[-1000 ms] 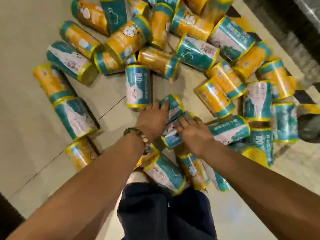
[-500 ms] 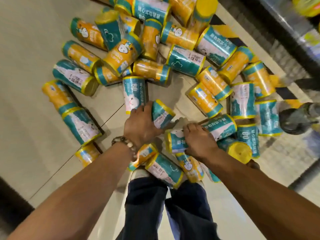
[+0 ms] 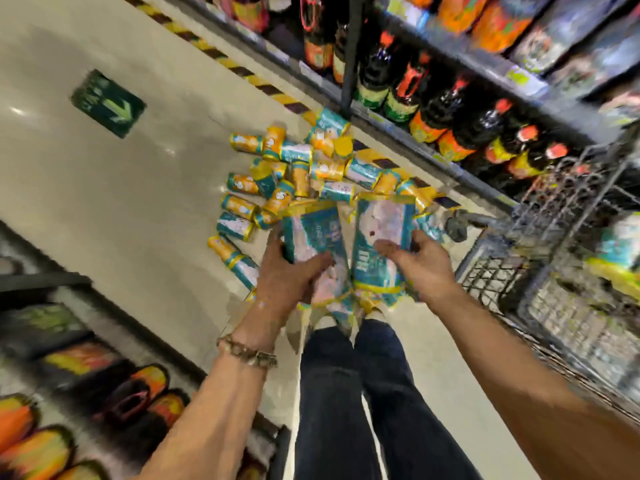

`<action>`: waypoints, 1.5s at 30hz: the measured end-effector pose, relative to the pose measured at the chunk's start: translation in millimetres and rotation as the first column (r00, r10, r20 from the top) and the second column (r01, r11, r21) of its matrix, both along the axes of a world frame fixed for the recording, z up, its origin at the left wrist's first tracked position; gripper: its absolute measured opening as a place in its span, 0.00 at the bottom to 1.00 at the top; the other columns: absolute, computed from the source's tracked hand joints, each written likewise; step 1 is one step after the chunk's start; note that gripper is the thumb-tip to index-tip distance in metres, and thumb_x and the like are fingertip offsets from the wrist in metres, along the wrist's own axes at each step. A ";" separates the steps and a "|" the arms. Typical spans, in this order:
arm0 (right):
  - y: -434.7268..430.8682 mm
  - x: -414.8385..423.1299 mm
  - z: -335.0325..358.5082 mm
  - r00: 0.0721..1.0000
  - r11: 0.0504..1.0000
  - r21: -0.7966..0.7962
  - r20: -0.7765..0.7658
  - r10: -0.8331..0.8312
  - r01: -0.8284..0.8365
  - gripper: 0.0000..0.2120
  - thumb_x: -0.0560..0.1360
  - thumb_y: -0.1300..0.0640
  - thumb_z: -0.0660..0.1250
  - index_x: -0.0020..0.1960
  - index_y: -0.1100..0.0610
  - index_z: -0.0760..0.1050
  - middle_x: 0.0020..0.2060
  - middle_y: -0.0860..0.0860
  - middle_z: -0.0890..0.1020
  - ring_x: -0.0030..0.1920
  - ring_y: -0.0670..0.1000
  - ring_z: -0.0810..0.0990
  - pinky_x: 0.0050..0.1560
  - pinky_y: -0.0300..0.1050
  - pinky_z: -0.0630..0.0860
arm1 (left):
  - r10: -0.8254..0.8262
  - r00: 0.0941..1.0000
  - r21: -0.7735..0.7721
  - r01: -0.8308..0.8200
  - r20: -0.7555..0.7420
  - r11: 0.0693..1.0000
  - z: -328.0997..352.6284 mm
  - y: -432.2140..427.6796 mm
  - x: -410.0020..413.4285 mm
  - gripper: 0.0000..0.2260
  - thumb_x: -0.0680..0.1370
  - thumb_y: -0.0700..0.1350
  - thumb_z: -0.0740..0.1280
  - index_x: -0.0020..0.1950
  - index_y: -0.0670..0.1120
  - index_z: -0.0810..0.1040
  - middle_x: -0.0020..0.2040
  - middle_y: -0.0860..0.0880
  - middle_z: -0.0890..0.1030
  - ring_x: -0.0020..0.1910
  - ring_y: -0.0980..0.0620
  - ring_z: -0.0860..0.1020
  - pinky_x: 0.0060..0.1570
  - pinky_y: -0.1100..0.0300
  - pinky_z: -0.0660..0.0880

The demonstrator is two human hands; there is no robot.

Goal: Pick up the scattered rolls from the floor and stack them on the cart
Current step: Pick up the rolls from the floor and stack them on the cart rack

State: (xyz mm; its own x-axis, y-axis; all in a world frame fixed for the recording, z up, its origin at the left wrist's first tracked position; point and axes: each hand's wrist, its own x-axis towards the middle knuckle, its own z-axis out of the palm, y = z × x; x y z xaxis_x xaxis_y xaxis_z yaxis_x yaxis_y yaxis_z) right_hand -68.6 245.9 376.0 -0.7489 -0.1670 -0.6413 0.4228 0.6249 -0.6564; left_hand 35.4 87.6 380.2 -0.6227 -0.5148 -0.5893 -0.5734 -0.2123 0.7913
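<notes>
Now lifted off the floor (image 3: 121, 202): my left hand (image 3: 282, 282) grips the left roll (image 3: 313, 233), my right hand (image 3: 420, 261) the right roll (image 3: 381, 230); the pile (image 3: 294, 174) lies beyond my fingers (image 3: 389, 247).

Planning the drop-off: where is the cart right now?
In the head view, the wire cart stands on the person's right, beside the bottle shelf, just beyond the right hand and its roll.

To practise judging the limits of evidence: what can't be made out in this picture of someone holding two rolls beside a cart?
Head view only:
- Print on the left roll and right roll: motion blur.
- Near part of the floor pile: covered by those rolls, the left hand and right hand, so no count.
- Cart contents: blurred, cut off by the right edge.
- Labels on the shelf bottles: blurred.
</notes>
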 end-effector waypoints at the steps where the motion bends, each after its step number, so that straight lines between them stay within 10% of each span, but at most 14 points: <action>1: 9.5 0.7 27.5 1.000 1.000 -0.027 -0.022 -0.004 0.003 0.08 0.70 0.55 0.71 0.47 0.55 0.76 0.33 0.46 0.78 0.32 0.41 0.74 0.29 0.24 0.67 | -0.020 0.999 0.008 0.020 -0.043 1.000 24.0 3.1 0.1 0.23 0.64 0.42 0.77 0.55 0.53 0.73 0.44 0.56 0.81 0.38 0.62 0.81 0.40 0.65 0.78; 4: 39.4 -0.2 94.3 0.996 0.992 -0.124 -0.081 -0.038 0.028 0.08 0.71 0.57 0.70 0.48 0.58 0.77 0.41 0.54 0.83 0.34 0.43 0.79 0.34 0.29 0.74 | -0.099 0.988 0.021 0.102 -0.121 0.995 82.0 10.7 -5.7 0.23 0.61 0.45 0.77 0.52 0.54 0.74 0.46 0.55 0.82 0.41 0.57 0.82 0.44 0.54 0.80; 10: 104.7 7.0 160.1 0.954 0.929 -0.258 -0.071 -0.292 0.266 0.09 0.72 0.57 0.69 0.50 0.60 0.77 0.34 0.47 0.84 0.28 0.38 0.80 0.34 0.33 0.77 | -0.303 0.912 0.049 0.328 -0.276 0.944 150.2 56.2 -36.3 0.21 0.69 0.35 0.72 0.58 0.46 0.72 0.48 0.50 0.80 0.37 0.65 0.80 0.35 0.71 0.77; 14: 154.2 11.4 180.2 0.878 0.837 -0.332 -0.053 -0.476 0.434 0.05 0.75 0.60 0.64 0.41 0.58 0.76 0.32 0.49 0.81 0.22 0.36 0.77 0.25 0.28 0.72 | -0.424 0.847 0.083 0.471 -0.319 0.878 170.0 110.5 -67.3 0.15 0.69 0.33 0.71 0.49 0.48 0.73 0.44 0.49 0.81 0.32 0.63 0.81 0.33 0.69 0.77; 21: 273.7 5.1 176.3 0.711 0.663 -0.376 -0.016 -0.703 0.647 0.08 0.75 0.59 0.65 0.52 0.61 0.77 0.38 0.49 0.82 0.29 0.40 0.82 0.28 0.30 0.74 | -0.610 0.739 0.129 0.660 -0.285 0.740 170.3 235.6 -129.2 0.17 0.71 0.35 0.70 0.56 0.49 0.73 0.49 0.50 0.82 0.42 0.55 0.82 0.39 0.63 0.80; 27: 397.2 -45.3 133.8 0.597 0.574 -0.280 -0.004 -0.802 0.770 0.10 0.72 0.54 0.69 0.50 0.60 0.78 0.38 0.52 0.81 0.30 0.42 0.79 0.26 0.31 0.72 | -0.701 0.693 0.150 0.721 -0.169 0.677 132.8 364.3 -198.3 0.21 0.65 0.37 0.76 0.54 0.49 0.75 0.50 0.46 0.83 0.44 0.49 0.83 0.42 0.56 0.80; 32: 479.9 -99.1 66.5 0.557 0.560 -0.095 -0.059 -0.828 0.823 0.30 0.52 0.29 0.69 0.37 0.55 0.76 0.27 0.47 0.77 0.29 0.51 0.73 0.32 0.48 0.70 | -0.741 0.671 0.046 0.741 -0.008 0.670 75.2 450.9 -259.9 0.29 0.57 0.53 0.78 0.55 0.50 0.76 0.49 0.47 0.84 0.45 0.47 0.83 0.49 0.45 0.80; 36: 513.0 -139.4 43.8 0.539 0.539 0.043 -0.130 -0.832 0.841 0.21 0.61 0.40 0.74 0.34 0.58 0.72 0.27 0.49 0.76 0.28 0.50 0.74 0.33 0.46 0.70 | -0.715 0.693 -0.025 0.719 0.088 0.694 36.1 509.0 -298.2 0.20 0.61 0.49 0.78 0.47 0.51 0.74 0.45 0.49 0.82 0.42 0.47 0.81 0.46 0.51 0.80; 45: 532.3 -178.4 -2.8 0.605 0.559 0.230 -0.294 -0.740 0.797 0.35 0.59 0.35 0.69 0.57 0.57 0.74 0.52 0.58 0.79 0.53 0.60 0.78 0.51 0.53 0.75 | -0.727 0.673 -0.117 0.740 0.136 0.663 -14.3 569.5 -323.0 0.23 0.62 0.52 0.77 0.49 0.55 0.68 0.48 0.50 0.82 0.43 0.48 0.82 0.42 0.52 0.81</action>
State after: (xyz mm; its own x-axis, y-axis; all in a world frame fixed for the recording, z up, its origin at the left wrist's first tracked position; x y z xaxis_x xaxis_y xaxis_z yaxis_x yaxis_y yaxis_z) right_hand -247.1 778.2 373.1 -0.5818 0.7006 -0.4130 0.7573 0.2815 -0.5893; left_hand -287.6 657.1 365.9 -0.7971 0.0059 -0.6038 -0.5466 0.4180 0.7256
